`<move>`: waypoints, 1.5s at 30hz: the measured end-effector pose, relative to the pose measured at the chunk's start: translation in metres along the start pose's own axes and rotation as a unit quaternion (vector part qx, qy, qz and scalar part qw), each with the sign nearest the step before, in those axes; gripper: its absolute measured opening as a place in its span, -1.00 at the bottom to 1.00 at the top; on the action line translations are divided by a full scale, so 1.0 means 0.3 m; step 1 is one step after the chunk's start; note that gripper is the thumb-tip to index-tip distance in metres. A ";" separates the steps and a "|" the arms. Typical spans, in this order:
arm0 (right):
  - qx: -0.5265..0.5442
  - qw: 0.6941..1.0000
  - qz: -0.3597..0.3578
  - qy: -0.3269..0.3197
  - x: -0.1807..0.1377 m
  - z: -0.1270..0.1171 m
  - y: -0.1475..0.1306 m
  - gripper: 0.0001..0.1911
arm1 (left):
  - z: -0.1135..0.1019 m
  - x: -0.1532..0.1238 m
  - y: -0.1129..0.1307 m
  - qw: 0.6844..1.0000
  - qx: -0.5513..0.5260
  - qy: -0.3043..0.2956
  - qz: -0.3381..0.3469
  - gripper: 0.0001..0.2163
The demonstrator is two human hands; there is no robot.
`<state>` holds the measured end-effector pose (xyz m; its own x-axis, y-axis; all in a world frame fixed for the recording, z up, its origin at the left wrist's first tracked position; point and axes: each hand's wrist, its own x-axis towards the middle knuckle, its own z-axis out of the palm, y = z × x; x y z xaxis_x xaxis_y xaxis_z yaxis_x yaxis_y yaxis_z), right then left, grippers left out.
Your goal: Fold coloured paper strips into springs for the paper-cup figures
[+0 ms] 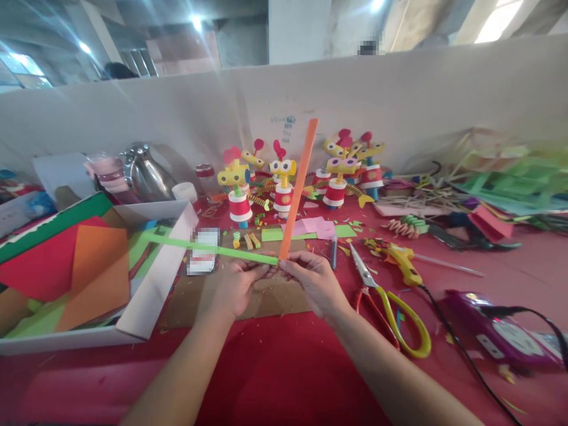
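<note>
Two paper strips meet at a corner between my hands, above a brown cardboard sheet (195,302). My left hand (242,285) is closed in a pinch on the end of the green paper strip (235,254), which runs out to the left. With thumb and fingers, my right hand (313,281) grips the lower end of the orange paper strip (299,189), which stands up tilted slightly right. The strips overlap at the fingertips; whether they are glued there I cannot tell. Small folded paper springs (252,240) lie just beyond my hands.
Several paper-cup figures (284,198) stand at the back. On the right lie scissors (377,296), a yellow glue gun (402,263) with a cord, and a purple device (501,331). A white box (155,284) of coloured paper sits left, near a phone (204,251) and a metal jug (148,171).
</note>
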<state>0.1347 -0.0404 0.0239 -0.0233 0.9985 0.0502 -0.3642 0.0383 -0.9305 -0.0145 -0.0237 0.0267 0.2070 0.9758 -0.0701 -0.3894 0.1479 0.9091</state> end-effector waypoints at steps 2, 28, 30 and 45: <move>0.002 1.000 0.000 -0.004 0.000 0.001 -0.006 -0.86 | -0.006 0.005 -0.005 0.999 -0.026 0.012 -0.017 -0.80; -0.188 0.975 -0.109 -0.056 0.032 -0.024 0.049 -0.81 | 0.006 0.020 -0.066 0.997 -0.045 0.053 0.015 -0.72; -0.209 0.967 -0.131 -0.067 0.031 -0.026 0.054 -0.83 | 0.006 0.020 -0.071 0.997 -0.043 0.062 0.023 -0.72; -0.096 0.991 -0.093 -0.020 0.020 -0.004 0.049 -0.88 | 0.037 -0.007 -0.053 0.998 -0.036 0.045 0.016 -0.84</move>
<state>0.1303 -0.0337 0.0100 -0.0116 0.9711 0.2383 -0.1821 0.2323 -0.9554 0.0013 -0.0300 0.0169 0.1137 0.9903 -0.0799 -0.4595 0.1237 0.8795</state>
